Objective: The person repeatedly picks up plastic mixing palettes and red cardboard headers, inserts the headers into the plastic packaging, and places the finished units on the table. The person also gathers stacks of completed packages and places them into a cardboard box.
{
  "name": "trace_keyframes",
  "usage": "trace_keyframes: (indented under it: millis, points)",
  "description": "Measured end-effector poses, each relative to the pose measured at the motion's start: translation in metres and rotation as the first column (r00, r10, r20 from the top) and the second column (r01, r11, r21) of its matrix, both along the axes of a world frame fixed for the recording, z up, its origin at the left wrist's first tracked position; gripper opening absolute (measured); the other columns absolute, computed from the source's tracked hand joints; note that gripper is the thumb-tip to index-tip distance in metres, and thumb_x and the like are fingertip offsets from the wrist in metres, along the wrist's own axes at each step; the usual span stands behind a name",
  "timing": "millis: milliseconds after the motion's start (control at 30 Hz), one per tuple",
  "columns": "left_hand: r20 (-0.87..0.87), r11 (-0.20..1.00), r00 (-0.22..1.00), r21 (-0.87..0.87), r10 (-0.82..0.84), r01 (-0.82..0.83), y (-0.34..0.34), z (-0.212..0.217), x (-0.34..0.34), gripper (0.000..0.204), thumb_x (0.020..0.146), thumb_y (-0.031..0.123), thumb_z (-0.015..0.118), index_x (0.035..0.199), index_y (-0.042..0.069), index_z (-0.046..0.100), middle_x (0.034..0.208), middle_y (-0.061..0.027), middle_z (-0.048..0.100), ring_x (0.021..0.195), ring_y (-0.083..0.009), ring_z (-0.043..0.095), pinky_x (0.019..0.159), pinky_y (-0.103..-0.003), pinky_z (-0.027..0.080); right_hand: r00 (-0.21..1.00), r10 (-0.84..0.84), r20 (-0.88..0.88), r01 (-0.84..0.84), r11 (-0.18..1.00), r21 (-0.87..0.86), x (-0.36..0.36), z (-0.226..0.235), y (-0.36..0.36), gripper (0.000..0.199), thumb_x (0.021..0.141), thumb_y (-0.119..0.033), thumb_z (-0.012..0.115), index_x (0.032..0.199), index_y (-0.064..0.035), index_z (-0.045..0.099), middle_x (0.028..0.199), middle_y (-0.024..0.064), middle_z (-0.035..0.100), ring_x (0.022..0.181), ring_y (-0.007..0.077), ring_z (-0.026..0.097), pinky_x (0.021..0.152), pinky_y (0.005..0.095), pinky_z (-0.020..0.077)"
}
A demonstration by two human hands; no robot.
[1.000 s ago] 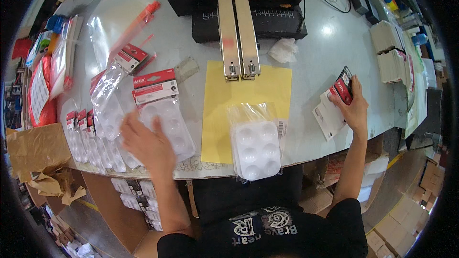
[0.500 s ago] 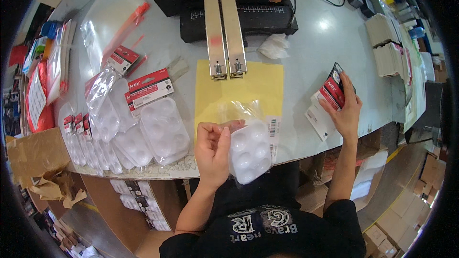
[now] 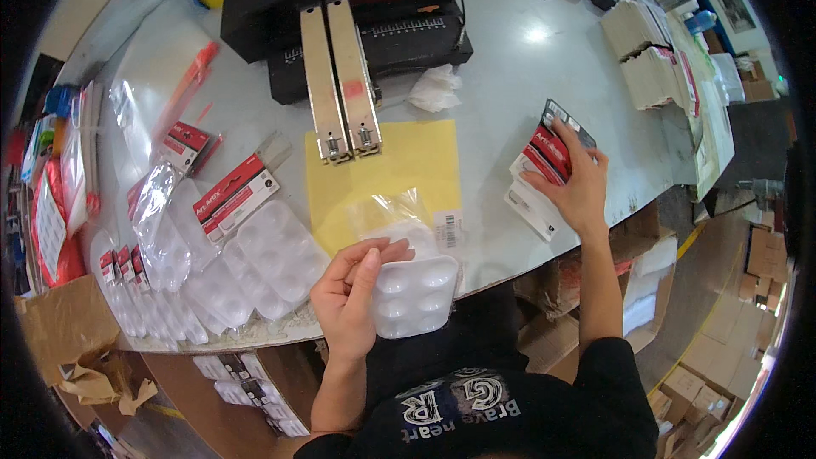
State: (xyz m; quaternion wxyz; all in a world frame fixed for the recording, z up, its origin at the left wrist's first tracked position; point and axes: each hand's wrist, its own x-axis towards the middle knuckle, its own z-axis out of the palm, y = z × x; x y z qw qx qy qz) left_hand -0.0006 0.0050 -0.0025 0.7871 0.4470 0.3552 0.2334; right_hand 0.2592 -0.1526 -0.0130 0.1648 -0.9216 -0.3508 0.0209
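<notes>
My left hand (image 3: pixel 350 291) grips a white plastic palette tray (image 3: pixel 416 293) in a clear bag at the table's front edge, over a yellow sheet (image 3: pixel 399 166). My right hand (image 3: pixel 576 183) rests on a small stack of red, black and white header cards (image 3: pixel 544 170) at the right of the table, fingers closed on the top card. More bagged white palette trays (image 3: pixel 255 259) lie in a loose pile to the left of my left hand.
A black heat sealer with two long metal jaws (image 3: pixel 340 76) stands at the back centre. A crumpled tissue (image 3: pixel 435 89) lies beside it. Stacks of cards (image 3: pixel 650 64) sit far right. Red-labelled packs (image 3: pixel 234 191) and torn brown cardboard (image 3: pixel 64 336) fill the left.
My left hand left the pile of trays at the left, came to the centre and took hold of the bagged tray on the yellow sheet. My right hand stayed on the cards.
</notes>
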Motion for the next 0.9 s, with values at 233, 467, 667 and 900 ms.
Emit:
trace_keyframes:
  millis: [233, 467, 667, 900]
  points:
    - [-0.067, 0.993, 0.991, 0.03, -0.115, 0.118, -0.005, 0.018, -0.003, 0.024, 0.095, 0.007, 0.052, 0.111, -0.008, 0.06, 0.102, -0.0171, 0.068, 0.097, -0.0188, 0.065, 0.087, -0.027, 0.049, 0.781, 0.272, -0.562, 0.048, 0.871, 0.488, -0.057, 0.065, 0.029, 0.044, 0.067, -0.016, 0.082, 0.106, -0.0056, 0.066, 0.092, 0.0105, 0.07, 0.082, 0.0208, 0.068, 0.07, 0.0281, 0.0492]
    - [-0.139, 0.967, 0.989, 0.243, -0.041, 0.075, -0.009, 0.025, -0.01, 0.017, 0.094, 0.009, 0.056, 0.098, -0.005, 0.064, 0.086, -0.0107, 0.069, 0.078, -0.011, 0.063, 0.071, -0.022, 0.048, 0.639, 0.407, -0.653, -0.306, 0.913, 0.269, -0.08, 0.072, 0.085, 0.039, 0.068, -0.02, 0.084, 0.093, 0.0017, 0.065, 0.071, 0.0066, 0.065, 0.06, 0.0077, 0.053, 0.058, 0.0232, 0.0455]
    - [-0.289, 0.895, 0.957, 0.423, -0.018, 0.144, -0.009, 0.015, -0.016, 0.013, 0.091, 0.012, 0.061, 0.093, -0.001, 0.064, 0.069, -0.0065, 0.066, 0.058, -0.0063, 0.054, 0.053, -0.022, 0.044, 0.603, 0.538, -0.589, -0.485, 0.834, 0.264, -0.085, 0.073, 0.089, 0.035, 0.068, -0.024, 0.084, 0.085, -0.0012, 0.063, 0.065, 0.0078, 0.061, 0.057, 0.0122, 0.055, 0.055, 0.0253, 0.0443]
    - [-0.272, 0.873, 0.954, 0.487, 0.126, 0.024, -0.002, 0.012, -0.018, 0.015, 0.092, 0.013, 0.06, 0.093, -0.001, 0.065, 0.071, -0.0026, 0.063, 0.065, -0.0039, 0.052, 0.058, -0.02, 0.042, 0.612, 0.594, -0.522, -0.409, 0.803, 0.434, -0.078, 0.064, 0.095, 0.05, 0.061, -0.026, 0.086, 0.096, -0.0008, 0.061, 0.078, 0.008, 0.065, 0.064, 0.015, 0.06, 0.06, 0.0275, 0.0458]
